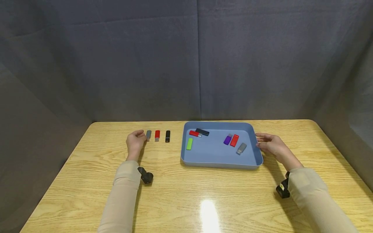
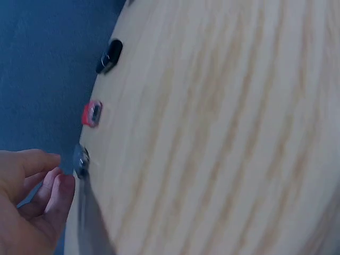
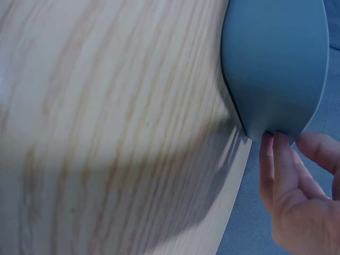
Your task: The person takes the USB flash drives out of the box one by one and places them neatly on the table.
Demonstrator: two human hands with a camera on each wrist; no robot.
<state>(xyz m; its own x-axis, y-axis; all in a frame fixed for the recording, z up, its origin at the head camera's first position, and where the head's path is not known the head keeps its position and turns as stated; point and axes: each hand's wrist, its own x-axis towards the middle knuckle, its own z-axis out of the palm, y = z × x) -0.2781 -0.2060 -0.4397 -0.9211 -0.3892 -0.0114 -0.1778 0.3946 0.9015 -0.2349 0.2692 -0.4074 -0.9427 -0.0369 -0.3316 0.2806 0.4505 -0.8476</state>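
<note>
My left grip (image 1: 135,143) is at the left end of a short row on the bench (image 1: 175,194), thumb and fingertips slightly parted just beside a grey USB stick (image 1: 149,135), seemingly holding nothing; the closeness likely suits a light nudge or pinch. To its right lie a red USB stick (image 1: 157,135) and a black USB stick (image 1: 167,136), all 3 pointing away from me, the gaps probably leaving fingers room around each. My right grip (image 1: 271,147), fingers nearly straight, touches the right end of a blue tray (image 1: 212,153), likely to steady it, with no firm hold that I can make out. Inside lie 6 more at mixed angles, apparently loose: a lime drive (image 1: 189,144), a red drive (image 1: 193,133) and a dark drive (image 1: 203,132) toward the left; a purple drive (image 1: 227,140), a scarlet drive (image 1: 234,140) and a silvery drive (image 1: 242,148) toward the right. Behind hangs a grey curtain (image 1: 131,71).
</note>
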